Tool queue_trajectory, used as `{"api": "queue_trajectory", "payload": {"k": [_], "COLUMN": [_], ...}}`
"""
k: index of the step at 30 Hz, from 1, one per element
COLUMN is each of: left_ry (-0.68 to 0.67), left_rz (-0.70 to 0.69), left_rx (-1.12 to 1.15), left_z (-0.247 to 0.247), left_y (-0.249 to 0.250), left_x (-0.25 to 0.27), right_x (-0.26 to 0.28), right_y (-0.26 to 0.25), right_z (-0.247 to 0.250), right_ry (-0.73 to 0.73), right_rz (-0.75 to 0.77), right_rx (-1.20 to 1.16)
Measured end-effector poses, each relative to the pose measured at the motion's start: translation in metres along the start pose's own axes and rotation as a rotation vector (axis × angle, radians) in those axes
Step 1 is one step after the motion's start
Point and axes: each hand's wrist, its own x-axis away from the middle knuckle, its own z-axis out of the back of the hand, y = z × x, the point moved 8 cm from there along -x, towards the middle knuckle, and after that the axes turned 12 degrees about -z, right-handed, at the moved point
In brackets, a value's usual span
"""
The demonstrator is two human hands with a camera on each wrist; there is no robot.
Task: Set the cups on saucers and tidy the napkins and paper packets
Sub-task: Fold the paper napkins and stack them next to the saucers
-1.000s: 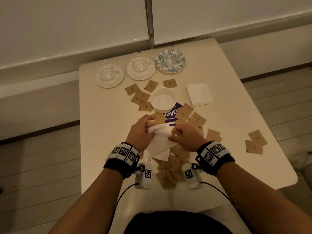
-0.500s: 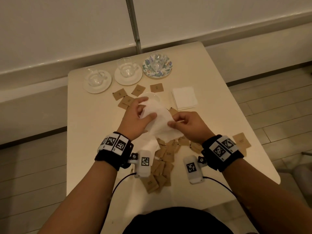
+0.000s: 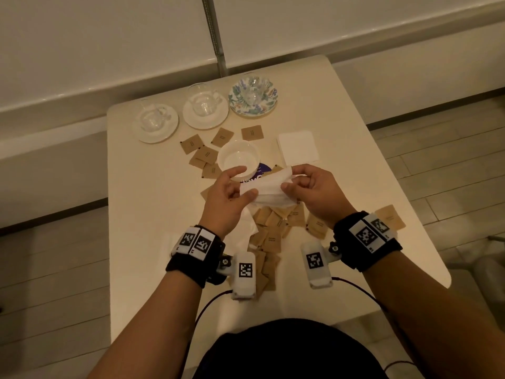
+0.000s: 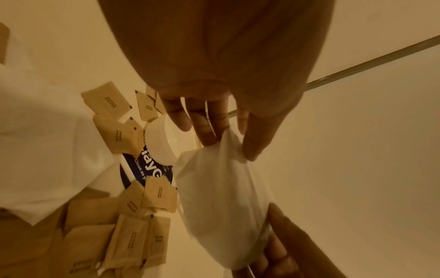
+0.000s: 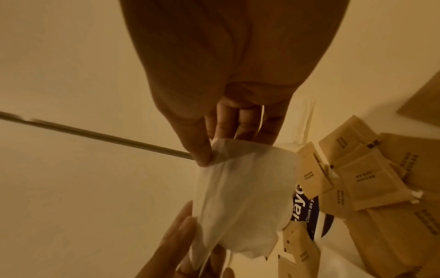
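Observation:
A white paper napkin [image 3: 269, 187] is stretched as a folded band between both hands, above the table. My left hand [image 3: 244, 184] pinches its left end between thumb and fingers [image 4: 250, 148]. My right hand [image 3: 292, 177] pinches the right end [image 5: 202, 152]. Under the hands lies a heap of brown paper packets [image 3: 273, 225] and another loose napkin [image 3: 247, 232]. Three glass cups stand on saucers along the far edge: a white saucer [image 3: 169, 134], a second white one [image 3: 216, 121] and a floral one [image 3: 266, 105].
A neat stack of white napkins [image 3: 298, 147] sits right of a white bowl [image 3: 238, 161]. Several packets [image 3: 222, 136] lie scattered behind the bowl, and one [image 3: 389, 216] near the right edge. A blue-labelled item [image 3: 263, 169] shows beside the bowl. The table is small, with floor on both sides.
The hands lifted the napkin off the packet heap, carried it away from me and drew it from a loose sheet into a narrower folded band between them.

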Motion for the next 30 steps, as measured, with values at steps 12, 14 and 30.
{"api": "queue_trajectory", "payload": {"k": [12,14,30], "left_ry": [0.079,0.041,-0.099], "left_rz": [-0.095,-0.113,-0.211], "left_rx": [-0.059,-0.101,-0.625], "left_z": [0.028,0.029,0.025], "left_y": [0.014,0.018,0.05], "left_x": [0.004,0.004,0.001], "right_x": [0.013,0.016,0.02], "right_y": [-0.017,-0.021,-0.043], "right_z": [-0.01,-0.012,-0.011], "right_ry": [0.067,0.071,0.154], "right_rz": [0.205,0.227,0.299], "right_rx": [0.169,0.157,0.483]}}
